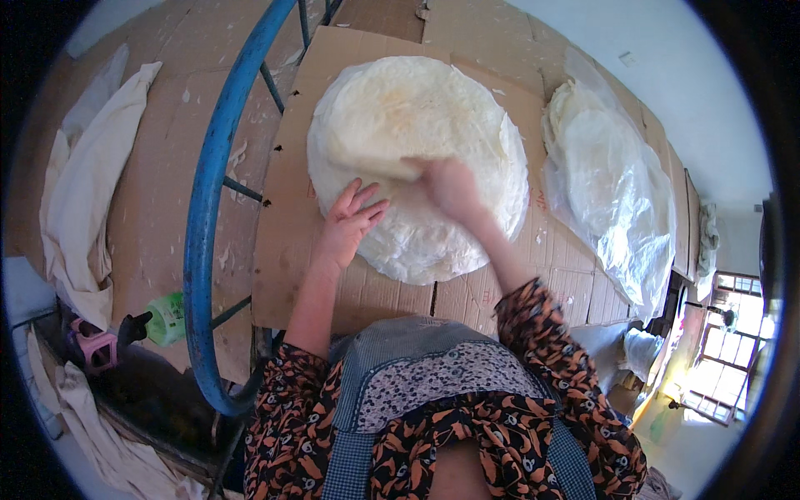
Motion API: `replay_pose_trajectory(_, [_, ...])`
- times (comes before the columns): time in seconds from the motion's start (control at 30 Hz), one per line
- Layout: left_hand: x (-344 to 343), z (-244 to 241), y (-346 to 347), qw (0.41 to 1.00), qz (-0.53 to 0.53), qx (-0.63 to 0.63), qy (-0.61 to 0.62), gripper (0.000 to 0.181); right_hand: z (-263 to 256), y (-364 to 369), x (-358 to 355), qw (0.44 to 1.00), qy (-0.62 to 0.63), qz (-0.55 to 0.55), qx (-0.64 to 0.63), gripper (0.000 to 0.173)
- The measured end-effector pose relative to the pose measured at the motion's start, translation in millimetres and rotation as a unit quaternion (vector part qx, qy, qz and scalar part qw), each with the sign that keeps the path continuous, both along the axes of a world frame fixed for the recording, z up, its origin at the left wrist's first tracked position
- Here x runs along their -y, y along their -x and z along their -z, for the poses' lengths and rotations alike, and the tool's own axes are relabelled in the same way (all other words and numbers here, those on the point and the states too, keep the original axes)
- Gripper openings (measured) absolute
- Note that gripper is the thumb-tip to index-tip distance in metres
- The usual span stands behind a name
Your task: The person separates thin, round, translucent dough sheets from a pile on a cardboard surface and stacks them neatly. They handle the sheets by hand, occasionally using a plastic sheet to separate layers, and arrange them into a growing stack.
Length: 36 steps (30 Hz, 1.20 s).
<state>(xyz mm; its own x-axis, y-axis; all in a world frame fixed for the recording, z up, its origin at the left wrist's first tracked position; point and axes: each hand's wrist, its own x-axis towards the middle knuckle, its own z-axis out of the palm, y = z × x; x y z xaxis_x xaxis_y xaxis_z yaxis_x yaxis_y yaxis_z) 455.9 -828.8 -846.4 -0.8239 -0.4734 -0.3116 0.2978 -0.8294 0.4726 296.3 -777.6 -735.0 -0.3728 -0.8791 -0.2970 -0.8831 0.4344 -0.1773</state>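
A stack of large, round, thin flatbreads lies on flattened cardboard in front of me. Across its upper part the top sheet appears folded over, with the fold's edge near the middle. My right hand is at that edge, blurred; whether its fingers pinch the sheet cannot be made out. At the near left edge of the stack is my left hand, fingers spread, holding nothing.
A blue metal hoop frame stands close on the left. Beyond it lie a cream cloth and a green bottle. More flatbreads in a clear plastic bag lie on the right.
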Motion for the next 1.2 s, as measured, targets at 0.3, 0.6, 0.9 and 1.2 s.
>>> replay_pose_trajectory(0.3, [-7.9, 15.0, -3.9, 0.992, -0.038, 0.108, 0.048, 0.050, -160.6, 111.0, 31.7, 0.943, 0.229, 0.076, -0.227, 0.023])
replay_pose_trajectory(0.6, [-1.1, 14.9, -25.7, 0.985, -0.085, 0.143, -0.042, 0.035, 34.0, 3.0, -26.1, 0.946, 0.197, -0.116, -0.228, 0.041])
replay_pose_trajectory(0.9, [5.7, 5.1, -19.8, 0.987, -0.025, 0.161, -0.013, 0.022, 32.2, -4.8, -17.5, 0.966, 0.167, -0.144, -0.136, 0.035])
replay_pose_trajectory(1.2, [3.5, -2.4, 13.3, 0.952, 0.093, 0.227, 0.181, 0.022, 30.0, -1.6, -21.8, 0.975, 0.139, -0.130, -0.115, 0.037])
